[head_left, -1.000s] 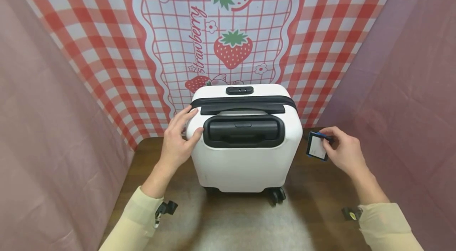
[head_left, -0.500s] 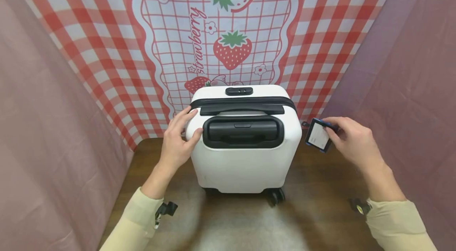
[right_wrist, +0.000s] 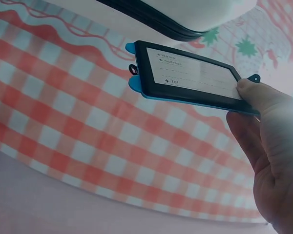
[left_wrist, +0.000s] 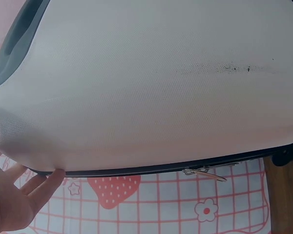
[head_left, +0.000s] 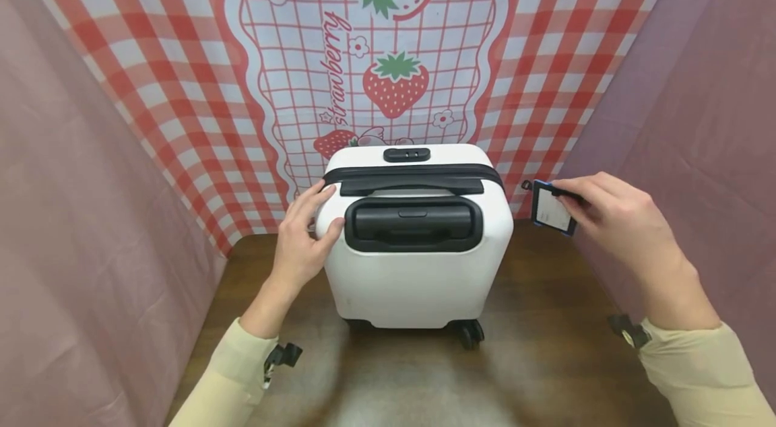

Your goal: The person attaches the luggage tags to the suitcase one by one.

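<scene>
A white hard-shell suitcase (head_left: pixel 418 289) stands upright with its black pull handle (head_left: pixel 415 221) pushed down in its recess. My left hand (head_left: pixel 301 236) rests on its upper left corner, fingers spread along the side and thumb by the handle recess. In the left wrist view the fingertips (left_wrist: pixel 58 174) lie at the black zipper seam. Right of the suitcase, my right hand (head_left: pixel 630 218) pinches a luggage tag (head_left: pixel 553 208) between thumb and fingers, held in the air. The right wrist view shows the tag's white card (right_wrist: pixel 190 73) with printed lines, in a black frame with blue edges.
A wooden tabletop (head_left: pixel 400 380) lies under the suitcase wheels (head_left: pixel 470 333). Behind hangs a strawberry-print cloth (head_left: pixel 397 87); pink curtains (head_left: pixel 79 211) close off both sides. A metal zipper pull (left_wrist: pixel 205 174) hangs at the suitcase seam. Dark scuffs mark its shell.
My right hand has moved up and to the right, away from the suitcase, carrying the luggage tag and tilting it. The left hand and suitcase have stayed in place.
</scene>
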Available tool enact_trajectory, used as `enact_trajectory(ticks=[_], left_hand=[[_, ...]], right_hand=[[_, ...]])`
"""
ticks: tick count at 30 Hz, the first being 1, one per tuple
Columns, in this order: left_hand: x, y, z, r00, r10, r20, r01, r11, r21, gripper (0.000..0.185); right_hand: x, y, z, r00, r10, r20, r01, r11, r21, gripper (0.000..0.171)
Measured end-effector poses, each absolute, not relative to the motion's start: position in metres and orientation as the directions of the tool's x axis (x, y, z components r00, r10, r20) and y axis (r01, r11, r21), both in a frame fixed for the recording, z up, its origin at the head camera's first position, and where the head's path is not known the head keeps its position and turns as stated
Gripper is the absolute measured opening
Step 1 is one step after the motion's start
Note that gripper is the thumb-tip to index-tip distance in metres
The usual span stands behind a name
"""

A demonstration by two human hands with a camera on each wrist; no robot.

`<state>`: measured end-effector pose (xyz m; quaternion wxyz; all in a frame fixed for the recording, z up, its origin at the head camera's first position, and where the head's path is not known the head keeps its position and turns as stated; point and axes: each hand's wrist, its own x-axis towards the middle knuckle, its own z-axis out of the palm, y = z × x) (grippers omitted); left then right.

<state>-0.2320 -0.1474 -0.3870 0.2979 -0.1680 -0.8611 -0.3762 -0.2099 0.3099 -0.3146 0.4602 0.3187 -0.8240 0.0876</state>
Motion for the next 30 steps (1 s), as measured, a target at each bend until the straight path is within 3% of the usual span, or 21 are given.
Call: enact_trajectory(ticks=[12,18,22,30], left_hand=[[-0.231,-0.146,-0.38,-0.765,0.076,0.639,0.51,0.678,0.529,0.054],[-0.229,-0.138,-0.365,-0.7,0.081,0.709,0.561,0.677,0.476,0.054],[-0.224,-0.129,-0.355,-0.671,0.101,0.735,0.59,0.673,0.446,0.055],[-0.217,-0.114,-0.337,-0.619,0.145,0.772,0.658,0.632,0.409,0.055]], right_hand=[[-0.204,0.297,-0.275,-0.303,-0.496,0.814,-0.623,0.749,0.225,0.043],[-0.2,0.288,-0.261,-0.305,-0.471,0.828,-0.629,0.752,0.196,0.038],[-0.196,0.28,-0.252,-0.301,-0.408,0.862,-0.643,0.754,0.132,0.018],[-0.192,0.266,-0.236,-0.27,-0.365,0.891,-0.652,0.75,0.11,0.03]])
